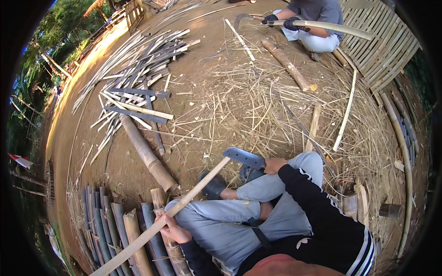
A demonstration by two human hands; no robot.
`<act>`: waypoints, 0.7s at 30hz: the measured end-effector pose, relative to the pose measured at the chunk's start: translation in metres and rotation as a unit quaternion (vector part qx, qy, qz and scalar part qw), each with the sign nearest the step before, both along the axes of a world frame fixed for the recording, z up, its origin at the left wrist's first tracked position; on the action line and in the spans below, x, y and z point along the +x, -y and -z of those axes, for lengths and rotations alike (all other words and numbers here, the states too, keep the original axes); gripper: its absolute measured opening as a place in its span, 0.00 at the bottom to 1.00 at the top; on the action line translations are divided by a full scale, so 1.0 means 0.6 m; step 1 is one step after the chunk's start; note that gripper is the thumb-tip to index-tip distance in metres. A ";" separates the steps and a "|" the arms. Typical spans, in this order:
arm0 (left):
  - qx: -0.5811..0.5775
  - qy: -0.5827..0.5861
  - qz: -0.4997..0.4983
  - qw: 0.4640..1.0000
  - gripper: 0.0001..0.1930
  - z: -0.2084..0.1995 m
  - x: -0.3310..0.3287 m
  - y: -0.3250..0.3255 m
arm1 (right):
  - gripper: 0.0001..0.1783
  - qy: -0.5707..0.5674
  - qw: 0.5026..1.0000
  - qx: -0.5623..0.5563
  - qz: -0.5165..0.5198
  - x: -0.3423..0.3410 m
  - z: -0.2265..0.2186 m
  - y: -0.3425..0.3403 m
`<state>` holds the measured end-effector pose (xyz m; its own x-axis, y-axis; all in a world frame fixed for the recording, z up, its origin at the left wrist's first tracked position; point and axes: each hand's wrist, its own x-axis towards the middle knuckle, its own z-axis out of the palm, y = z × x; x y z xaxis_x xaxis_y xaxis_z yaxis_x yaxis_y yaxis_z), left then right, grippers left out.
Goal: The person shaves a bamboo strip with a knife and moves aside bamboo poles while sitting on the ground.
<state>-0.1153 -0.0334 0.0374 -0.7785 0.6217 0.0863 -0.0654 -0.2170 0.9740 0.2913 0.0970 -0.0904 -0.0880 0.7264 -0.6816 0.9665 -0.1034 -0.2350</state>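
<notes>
My left hand (176, 231) is closed around a long pale bamboo strip (195, 189). The strip slants across my left thigh, from the lower left edge up to the blade. In my right hand (275, 166), fingers wrapped round the handle, is a broad knife (244, 158) with a dark blade and a row of small holes. Its blade lies at the strip's upper end, in front of my dark shoes; whether it cuts in cannot be told. I sit with bent legs in light blue jeans (221, 210).
A thick bamboo pole (146, 150) lies ahead left, beside a pile of split strips (138, 69). Shavings (248, 108) litter the ground. Cut bamboo lengths (133, 225) line up at my left. Across from me, a person (317, 27) in dark gloves holds another strip (329, 26).
</notes>
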 end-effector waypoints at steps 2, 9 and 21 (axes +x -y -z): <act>-0.019 0.019 0.009 1.000 0.19 -0.017 0.004 0.010 | 0.29 0.003 1.000 0.001 0.008 0.003 0.003 -0.001; 0.052 -0.001 0.081 0.995 0.19 -0.056 -0.002 -0.010 | 0.32 0.009 1.000 -0.003 0.010 0.005 -0.015 -0.002; -0.131 -0.016 0.219 0.967 0.17 -0.102 -0.011 0.011 | 0.35 0.111 0.990 0.085 0.023 -0.018 -0.021 0.000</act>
